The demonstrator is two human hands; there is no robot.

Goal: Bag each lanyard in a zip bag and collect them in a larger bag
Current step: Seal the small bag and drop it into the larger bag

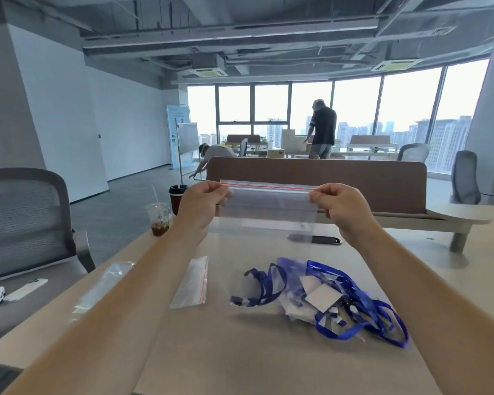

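Zip bag (268, 208), top corners in hands (201, 205) (341, 208), clear of lanyards (325, 297)

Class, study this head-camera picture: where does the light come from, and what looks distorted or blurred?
Head view: daylight from the windows bleaches the sky; the wide lens bows the ceiling ducts; the lanyards look smeared; the clear zip bag, held by left hand and right hand, barely shows.

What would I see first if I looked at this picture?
First, the big clear zip bag with a red strip, held up in the middle, left hand and right hand pinching its top corners. Below it, a tangle of blue lanyards lies on the table, with a smaller zip bag flat to their left.
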